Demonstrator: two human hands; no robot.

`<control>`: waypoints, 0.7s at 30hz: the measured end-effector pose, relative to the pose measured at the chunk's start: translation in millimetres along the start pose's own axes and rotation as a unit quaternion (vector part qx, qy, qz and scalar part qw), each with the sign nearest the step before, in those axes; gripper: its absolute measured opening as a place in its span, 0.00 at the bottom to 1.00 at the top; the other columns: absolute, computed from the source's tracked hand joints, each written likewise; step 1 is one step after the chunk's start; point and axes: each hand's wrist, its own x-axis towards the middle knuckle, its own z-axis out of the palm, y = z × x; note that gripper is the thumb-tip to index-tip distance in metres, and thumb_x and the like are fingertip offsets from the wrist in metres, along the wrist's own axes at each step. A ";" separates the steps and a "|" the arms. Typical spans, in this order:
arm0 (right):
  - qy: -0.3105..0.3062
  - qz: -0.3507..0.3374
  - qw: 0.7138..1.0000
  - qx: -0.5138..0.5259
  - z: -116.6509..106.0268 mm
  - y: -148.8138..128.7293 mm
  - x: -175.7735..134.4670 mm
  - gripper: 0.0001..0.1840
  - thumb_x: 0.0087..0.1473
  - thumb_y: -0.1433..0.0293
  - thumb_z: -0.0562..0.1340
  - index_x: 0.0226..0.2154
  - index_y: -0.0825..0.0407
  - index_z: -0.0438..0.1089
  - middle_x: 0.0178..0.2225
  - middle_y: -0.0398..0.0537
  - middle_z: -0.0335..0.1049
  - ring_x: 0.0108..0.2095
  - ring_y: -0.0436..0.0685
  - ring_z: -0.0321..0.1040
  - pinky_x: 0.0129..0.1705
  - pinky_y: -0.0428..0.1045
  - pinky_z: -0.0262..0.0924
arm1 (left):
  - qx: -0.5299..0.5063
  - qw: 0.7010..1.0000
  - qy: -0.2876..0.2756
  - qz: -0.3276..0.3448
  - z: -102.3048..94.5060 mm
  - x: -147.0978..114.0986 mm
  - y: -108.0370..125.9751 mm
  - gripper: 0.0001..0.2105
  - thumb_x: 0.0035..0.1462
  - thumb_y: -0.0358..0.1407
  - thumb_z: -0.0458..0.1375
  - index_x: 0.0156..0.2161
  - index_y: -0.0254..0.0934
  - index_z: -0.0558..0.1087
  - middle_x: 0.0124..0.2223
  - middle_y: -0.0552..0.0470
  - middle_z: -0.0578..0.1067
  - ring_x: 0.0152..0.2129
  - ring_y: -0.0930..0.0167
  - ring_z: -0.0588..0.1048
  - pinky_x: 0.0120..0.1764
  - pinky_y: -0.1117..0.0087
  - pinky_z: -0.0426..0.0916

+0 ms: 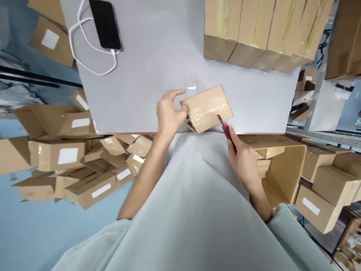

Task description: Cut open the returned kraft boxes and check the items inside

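A small brown cardboard box (pixel 210 107) with clear tape across its face lies tilted at the table's near edge. Its left end has loose, slightly raised flaps. My left hand (pixel 171 113) pinches that left end between thumb and fingers, the index finger stretched out above. In my right hand (pixel 243 156) is a red and black utility knife (pixel 226 130), its fingers wrapped round the handle. The blade is out, and its tip lies over the box's lower right part; whether it touches the cardboard I cannot tell.
Several taped boxes (pixel 254 26) stand in a row at the table's back right. A black phone (pixel 105 24) with a white cable (pixel 73 45) lies at the back left. Opened cartons (pixel 93 180) pile up left below the grey-white table (pixel 141 71). A large open carton (pixel 284 173) stands at right.
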 end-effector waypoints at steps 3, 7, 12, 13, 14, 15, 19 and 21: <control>0.083 0.034 0.995 0.039 4.9 22.1 16.2 0.32 0.79 0.64 0.50 0.80 0.47 0.58 0.39 0.51 0.84 0.32 0.59 0.75 0.37 0.48 0.63 | 0.068 0.990 -0.030 0.121 26.7 -7.8 29.3 0.17 0.72 0.46 0.60 0.60 0.45 0.78 0.69 0.48 0.77 0.76 0.51 0.64 0.78 0.39 0.56; 0.111 0.044 0.992 0.047 7.5 32.7 31.9 0.32 0.79 0.63 0.51 0.80 0.43 0.58 0.40 0.49 0.84 0.32 0.58 0.74 0.37 0.47 0.63 | 0.105 0.969 -0.092 0.202 66.7 -16.9 50.5 0.15 0.74 0.46 0.58 0.59 0.45 0.78 0.71 0.45 0.75 0.79 0.48 0.57 0.79 0.31 0.41; 0.077 0.046 0.996 0.005 7.6 25.6 53.3 0.32 0.80 0.65 0.51 0.80 0.41 0.57 0.43 0.50 0.84 0.33 0.57 0.75 0.39 0.47 0.63 | 0.112 0.968 -0.095 0.203 79.6 -20.2 43.9 0.15 0.76 0.46 0.55 0.58 0.45 0.79 0.73 0.43 0.73 0.81 0.45 0.51 0.78 0.27 0.35; 0.067 0.047 0.997 -0.007 7.9 23.5 59.4 0.32 0.80 0.65 0.50 0.81 0.42 0.57 0.44 0.50 0.84 0.34 0.57 0.75 0.39 0.47 0.64 | 0.109 0.969 -0.094 0.203 79.2 -20.0 42.1 0.15 0.76 0.47 0.56 0.58 0.45 0.79 0.73 0.44 0.73 0.81 0.45 0.51 0.78 0.27 0.35; 0.058 0.047 0.997 -0.018 8.1 21.6 65.4 0.32 0.80 0.66 0.50 0.81 0.42 0.56 0.44 0.51 0.84 0.35 0.57 0.76 0.40 0.48 0.65 | 0.105 0.969 -0.093 0.202 78.7 -19.7 40.7 0.15 0.76 0.47 0.56 0.58 0.45 0.79 0.73 0.44 0.73 0.81 0.45 0.51 0.77 0.26 0.35; 0.050 0.046 0.997 -0.029 8.3 19.8 70.9 0.32 0.81 0.66 0.49 0.81 0.42 0.55 0.45 0.52 0.84 0.36 0.57 0.76 0.41 0.48 0.65 | 0.101 0.970 -0.092 0.200 78.3 -19.2 39.8 0.15 0.76 0.47 0.56 0.57 0.45 0.79 0.73 0.44 0.73 0.81 0.45 0.51 0.77 0.26 0.35; 0.027 0.046 0.995 -0.079 7.7 13.9 81.3 0.33 0.82 0.65 0.48 0.83 0.43 0.49 0.47 0.55 0.83 0.37 0.58 0.77 0.42 0.49 0.68 | 0.095 0.972 -0.091 0.195 78.9 -17.7 39.0 0.14 0.75 0.46 0.56 0.56 0.45 0.80 0.74 0.44 0.73 0.81 0.45 0.52 0.77 0.26 0.34; 0.020 0.059 0.992 -0.113 7.9 10.6 79.4 0.35 0.82 0.65 0.50 0.84 0.42 0.44 0.46 0.54 0.82 0.36 0.57 0.77 0.41 0.48 0.68 | 0.094 0.972 -0.089 0.194 79.5 -17.7 39.2 0.14 0.75 0.46 0.56 0.56 0.45 0.80 0.74 0.45 0.72 0.80 0.45 0.53 0.77 0.26 0.35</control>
